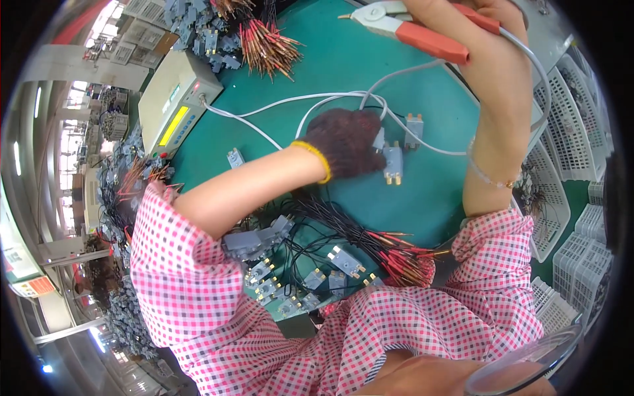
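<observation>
My left hand [345, 144], in a dark brown knitted glove with a yellow cuff, is closed at the table's middle. A bit of grey plastic block [379, 138] shows between its fingers. Touching the fingertips is a second grey block with brass terminals [393, 162]; another grey block [414, 130] lies just beyond. My bare right hand [485, 39] is raised at the upper right, wrapped round a red-handled clamp [432, 43]. Its light grey jaws end in a pointed brass tip, directed left. A grey cable [538, 72] runs from the clamp past my wrist.
A beige meter box [178, 105] with a yellow display stands at left, its white cables [277, 102] crossing the green table [317, 39]. Red-tipped wires [264, 46] and grey blocks [198, 30] pile up behind. More wires [389, 254] lie near my body. White baskets [551, 191] stand right.
</observation>
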`<action>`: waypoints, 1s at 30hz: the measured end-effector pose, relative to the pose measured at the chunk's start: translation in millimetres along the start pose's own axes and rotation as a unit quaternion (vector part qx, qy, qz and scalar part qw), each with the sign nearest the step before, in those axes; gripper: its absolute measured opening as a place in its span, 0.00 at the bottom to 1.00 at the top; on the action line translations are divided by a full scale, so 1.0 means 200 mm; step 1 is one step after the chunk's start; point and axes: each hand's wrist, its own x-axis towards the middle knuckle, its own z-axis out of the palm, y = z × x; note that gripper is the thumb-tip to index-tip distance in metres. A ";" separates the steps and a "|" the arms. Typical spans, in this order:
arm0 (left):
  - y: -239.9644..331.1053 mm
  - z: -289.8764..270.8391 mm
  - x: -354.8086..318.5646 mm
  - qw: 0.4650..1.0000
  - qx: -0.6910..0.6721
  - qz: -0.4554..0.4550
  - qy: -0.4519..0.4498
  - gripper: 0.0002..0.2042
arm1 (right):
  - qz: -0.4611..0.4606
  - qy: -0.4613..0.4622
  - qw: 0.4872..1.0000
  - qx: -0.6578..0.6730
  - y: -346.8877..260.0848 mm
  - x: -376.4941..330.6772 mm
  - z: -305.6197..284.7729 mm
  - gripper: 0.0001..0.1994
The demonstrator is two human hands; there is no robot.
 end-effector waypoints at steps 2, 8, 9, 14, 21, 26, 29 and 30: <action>0.05 0.00 -0.03 0.998 -0.026 -0.050 0.031 0.24 | 0.009 0.019 1.000 0.000 0.04 0.01 0.00 0.08; 0.07 -0.01 -0.24 0.953 -0.056 0.129 0.269 0.33 | -0.009 0.028 0.995 0.094 0.10 0.04 -0.03 0.09; 0.08 -0.03 -0.28 0.966 -0.066 0.111 0.226 0.34 | 0.002 0.047 0.997 0.060 0.07 0.04 -0.03 0.09; 0.13 -0.17 -0.38 0.990 -0.042 0.049 0.123 0.33 | 0.045 0.035 0.996 0.063 0.02 -0.02 -0.02 0.10; 0.10 -0.26 -0.49 0.975 -0.156 0.019 0.157 0.27 | 0.043 0.018 0.999 0.025 0.03 -0.01 0.03 0.10; -0.15 -0.26 -0.69 0.916 -0.380 -0.032 0.124 0.33 | 0.060 -0.051 0.991 0.112 0.02 -0.03 0.10 0.12; -0.14 -0.16 -0.80 0.749 -0.629 0.005 0.207 0.38 | 0.098 -0.134 0.964 0.208 0.00 -0.06 0.20 0.12; -0.13 -0.14 -0.83 0.748 -0.627 -0.017 0.217 0.38 | 0.104 -0.163 0.960 0.204 0.00 -0.08 0.23 0.12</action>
